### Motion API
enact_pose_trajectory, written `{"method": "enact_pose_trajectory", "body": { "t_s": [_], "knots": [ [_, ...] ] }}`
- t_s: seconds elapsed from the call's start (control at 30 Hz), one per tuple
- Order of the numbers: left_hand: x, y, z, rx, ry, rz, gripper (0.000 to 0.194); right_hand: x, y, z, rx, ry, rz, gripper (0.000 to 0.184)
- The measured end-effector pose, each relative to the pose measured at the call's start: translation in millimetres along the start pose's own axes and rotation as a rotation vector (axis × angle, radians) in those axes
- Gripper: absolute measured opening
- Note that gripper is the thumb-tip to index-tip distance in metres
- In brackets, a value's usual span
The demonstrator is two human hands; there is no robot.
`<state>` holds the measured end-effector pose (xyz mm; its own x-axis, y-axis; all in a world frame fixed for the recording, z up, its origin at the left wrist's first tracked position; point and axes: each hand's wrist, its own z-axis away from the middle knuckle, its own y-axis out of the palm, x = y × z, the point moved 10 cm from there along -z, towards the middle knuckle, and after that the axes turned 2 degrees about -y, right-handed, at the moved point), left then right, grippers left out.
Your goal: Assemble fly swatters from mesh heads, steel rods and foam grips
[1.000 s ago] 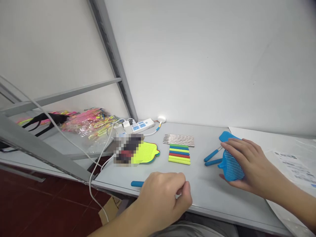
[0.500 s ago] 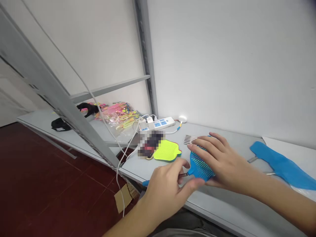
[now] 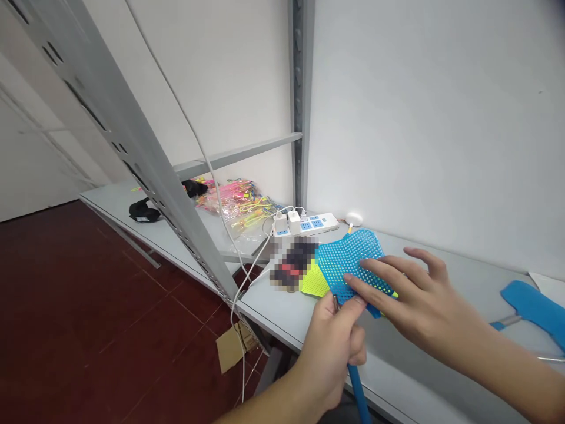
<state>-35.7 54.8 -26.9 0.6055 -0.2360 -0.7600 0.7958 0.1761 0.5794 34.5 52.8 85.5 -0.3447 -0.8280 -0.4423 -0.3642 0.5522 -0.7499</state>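
Observation:
A blue fly swatter is in front of me, its perforated head tilted above the table. My left hand is closed around its shaft just below the head, and the blue handle sticks out below the fist toward me. My right hand lies with stretched, spread fingers on the right part of the blue mesh; its thumb is hidden. Behind the blue head a yellow-green swatter head lies partly covered on the table. Some yellow-green also shows at the blue head's right edge.
More blue swatters lie at the right. A white power strip with plugs stands against the wall, a pixelated phone-like thing before it. A grey shelf post, hanging cable and bag of colourful items are left.
The swatter head has turned upward and moved over the yellow-green one. Its handle now points down toward me. My right hand's fingers have spread, and the view has shifted left.

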Motion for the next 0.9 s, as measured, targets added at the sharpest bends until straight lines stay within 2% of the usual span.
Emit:
{"method": "enact_pose_trajectory", "body": {
  "t_s": [0.13,0.3,0.37,0.47,0.53,0.6,0.67,0.8,0.9],
  "knots": [
    [31.0,-4.0,0.8,-0.063,-0.085,0.121,0.030,7.7,15.9,13.9,0.069,-0.042,-0.110,0.042],
    [57.4,-23.0,5.0,-0.152,-0.276,0.363,0.037,4.4,46.0,28.0,0.152,-0.081,-0.380,0.049],
    [53.3,-35.8,4.8,-0.199,-0.251,0.397,0.039,3.0,52.8,27.0,0.140,-0.073,-0.471,0.054],
    [34.8,-54.6,5.2,-0.269,-0.074,0.337,0.037,9.1,58.3,20.4,0.160,-0.056,-0.516,0.056],
    [29.9,-60.4,7.3,-0.301,-0.002,0.294,0.038,12.5,62.2,15.8,0.214,0.016,-0.504,0.060],
    [33.3,-61.9,8.2,-0.322,0.009,0.259,0.040,12.3,64.3,12.7,0.246,0.124,-0.488,0.081],
    [40.4,-58.8,6.8,-0.310,-0.014,0.229,0.039,10.2,64.8,10.5,0.242,0.221,-0.478,0.093],
    [50.4,-52.1,2.8,-0.260,-0.064,0.227,0.036,2.3,72.5,7.6,0.240,0.361,-0.550,0.082],
    [50.6,-56.3,2.4,-0.279,-0.080,0.244,0.034,-2.8,83.8,5.3,0.264,0.412,-0.649,0.077]
  ]
}}
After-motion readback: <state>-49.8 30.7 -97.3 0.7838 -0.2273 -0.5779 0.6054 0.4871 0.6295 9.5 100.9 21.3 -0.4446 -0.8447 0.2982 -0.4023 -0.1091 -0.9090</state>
